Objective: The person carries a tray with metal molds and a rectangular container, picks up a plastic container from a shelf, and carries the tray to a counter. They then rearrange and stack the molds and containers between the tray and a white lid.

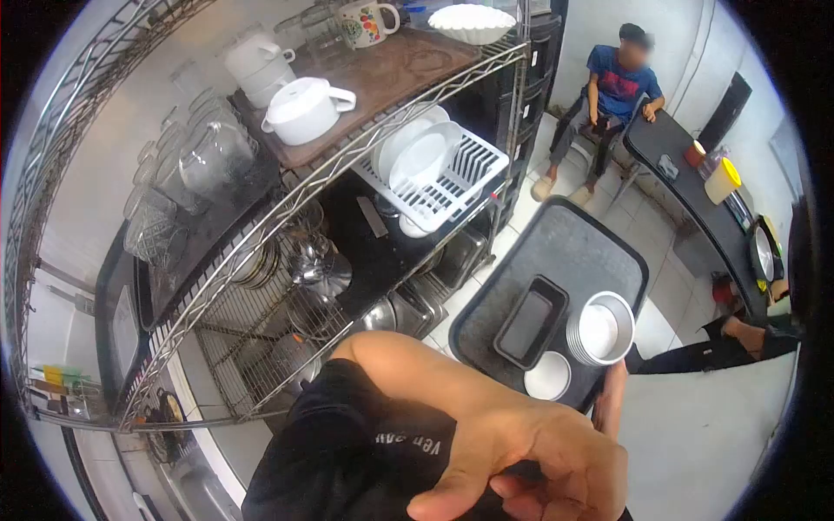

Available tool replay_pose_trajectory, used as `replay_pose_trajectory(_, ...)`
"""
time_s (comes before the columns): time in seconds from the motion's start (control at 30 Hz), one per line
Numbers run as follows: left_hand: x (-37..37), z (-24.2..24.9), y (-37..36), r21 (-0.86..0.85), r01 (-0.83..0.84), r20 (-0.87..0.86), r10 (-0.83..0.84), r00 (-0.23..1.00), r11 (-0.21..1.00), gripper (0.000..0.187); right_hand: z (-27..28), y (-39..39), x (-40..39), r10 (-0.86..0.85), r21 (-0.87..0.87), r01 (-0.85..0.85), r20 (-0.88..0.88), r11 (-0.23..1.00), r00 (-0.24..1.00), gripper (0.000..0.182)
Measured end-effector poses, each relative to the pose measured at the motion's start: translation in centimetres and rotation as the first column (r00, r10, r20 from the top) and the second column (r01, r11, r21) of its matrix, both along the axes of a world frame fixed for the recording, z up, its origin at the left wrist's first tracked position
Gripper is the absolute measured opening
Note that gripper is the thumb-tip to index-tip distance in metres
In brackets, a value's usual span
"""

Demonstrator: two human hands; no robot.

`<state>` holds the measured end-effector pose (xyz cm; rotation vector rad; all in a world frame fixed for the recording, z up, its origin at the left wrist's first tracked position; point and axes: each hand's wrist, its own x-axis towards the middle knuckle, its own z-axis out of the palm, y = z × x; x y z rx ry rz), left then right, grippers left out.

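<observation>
A dark serving tray (578, 239) is tilted in front of me, its near right edge gripped by my right hand (612, 398), which is mostly hidden. On it lie a dark rectangular loaf pan (563, 300), a stack of round light-coloured pans (603, 330) and a small white round dish (547, 376). My left hand (543, 456) is close to the camera, thumb apart and fingers loosely bent, with nothing visible in it. It hangs in front of the tray's near side without holding it.
A wire shelf rack (382, 130) on the left carries glass jars, a white lidded pot (306, 111) and a dish rack (465, 178) with plates. A seated person (621, 87) is beside a black counter (695, 165). Another person's leg shows at right.
</observation>
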<state>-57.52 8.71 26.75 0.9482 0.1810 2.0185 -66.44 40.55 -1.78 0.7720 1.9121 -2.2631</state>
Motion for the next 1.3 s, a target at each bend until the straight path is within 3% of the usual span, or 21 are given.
replay_pose_trajectory(0.17,-6.3,-0.3,3.0,0.153,-0.141,-0.249,0.176,0.952,0.978,0.086,-0.5,3.0,-2.3,-0.078,-0.041,0.077,-0.021,0.996,0.997,0.042)
replay_pose_trajectory(0.23,-9.1,-0.6,5.8,0.303,0.106,-0.328,-0.001,0.945,0.947,0.086,-0.5,4.4,-3.4,-0.11,-0.051,0.108,-0.036,0.993,0.993,0.042)
replay_pose_trajectory(0.3,-10.5,-0.9,7.3,0.277,0.118,-0.305,-0.029,0.952,0.954,0.087,-0.4,6.0,-3.9,-0.164,-0.056,0.162,-0.033,0.985,0.986,0.041)
replay_pose_trajectory(0.37,-11.7,-0.9,9.3,0.251,0.159,-0.285,-0.084,0.955,0.955,0.087,0.0,7.5,-5.2,-0.041,0.053,0.046,-0.091,0.998,0.995,0.042)
replay_pose_trajectory(0.5,-13.9,1.5,12.9,0.299,0.271,0.032,-0.294,0.955,0.915,0.088,3.3,8.9,-8.2,-0.105,0.09,0.113,-0.084,0.99,0.991,0.043)
replay_pose_trajectory(0.57,-15.5,2.0,14.2,0.312,0.34,0.135,-0.395,0.908,0.887,0.089,4.0,10.4,-9.5,-0.139,0.085,0.142,-0.034,0.986,0.99,0.044)
replay_pose_trajectory(0.63,-17.2,1.6,15.4,0.302,0.637,0.271,-0.705,0.656,0.709,0.082,3.6,12.3,-10.1,-0.194,0.12,0.201,-0.067,0.972,0.979,0.042)
replay_pose_trajectory(0.77,-20.7,1.2,19.5,0.381,0.714,0.023,-0.778,0.628,0.587,0.074,2.5,15.7,-10.6,-0.227,0.128,0.247,-0.152,0.961,0.962,0.04)
replay_pose_trajectory(0.8,-21.0,1.1,20.3,0.328,0.418,-0.159,-0.387,0.908,0.847,0.068,2.4,16.0,-10.3,-0.316,0.116,0.33,-0.121,0.937,0.941,0.038)
replay_pose_trajectory(0.83,-21.5,1.0,21.0,0.349,0.032,-0.332,0.092,0.939,0.937,0.063,2.4,16.5,-10.3,-0.334,0.121,0.347,-0.117,0.93,0.935,0.038)
replay_pose_trajectory(0.87,-22.8,0.7,21.8,0.35,0.048,-0.325,0.073,0.943,0.935,0.063,2.3,16.8,-10.2,-0.353,0.074,0.362,-0.109,0.929,0.929,0.037)
replay_pose_trajectory(0.93,-26.9,0.1,24.3,0.554,0.093,-0.609,0.327,0.723,0.827,0.055,1.9,17.7,-10.4,-0.403,0.03,0.405,-0.052,0.914,0.914,0.035)
replay_pose_trajectory(1.0,-32.4,0.8,23.0,0.321,0.004,-0.884,0.298,0.359,0.947,0.083,2.1,17.9,-10.9,-0.444,0.027,0.448,-0.082,0.894,0.892,0.036)
replay_pose_trajectory(1.03,-33.4,-1.4,23.6,0.354,-0.236,-0.77,0.425,0.475,0.905,0.085,1.4,18.5,-11.1,-0.466,0.04,0.471,-0.089,0.881,0.88,0.037)
replay_pose_trajectory(1.07,-36.6,-3.6,23.8,0.293,-0.311,-0.808,0.408,0.424,0.904,0.076,2.0,18.6,-11.5,-0.473,0.06,0.476,-0.058,0.877,0.879,0.037)
replay_pose_trajectory(1.1,-38.0,-5.5,23.7,0.042,-0.625,-0.731,0.451,0.513,0.779,0.055,2.5,18.6,-12.3,-0.478,0.075,0.479,-0.027,0.875,0.878,0.037)
replay_pose_trajectory(1.13,-40.4,-8.0,24.0,-0.136,-0.791,-0.725,0.484,0.49,0.596,0.033,2.6,19.1,-13.0,-0.496,0.126,0.498,-0.049,0.858,0.867,0.037)
replay_pose_trajectory(1.17,-43.0,-9.9,24.6,-0.261,-0.906,-0.798,0.454,0.397,0.334,0.028,2.8,19.5,-13.6,-0.524,0.127,0.525,-0.045,0.841,0.85,0.037)
replay_pose_trajectory(1.23,-48.7,-15.7,25.6,-0.373,-0.92,-0.849,0.357,0.389,0.116,0.036,3.7,20.3,-15.4,-0.562,0.025,0.564,-0.06,0.826,0.825,0.037)
replay_pose_trajectory(1.27,-50.8,-18.3,26.1,-0.37,-0.918,-0.848,0.352,0.395,0.14,0.036,3.7,20.9,-16.2,-0.569,0.055,0.572,-0.063,0.818,0.82,0.037)
replay_pose_trajectory(1.3,-52.7,-20.5,26.4,-0.527,-0.832,-0.757,0.351,0.552,0.172,0.043,3.4,21.2,-17.0,-0.589,0.059,0.592,-0.07,0.804,0.805,0.037)
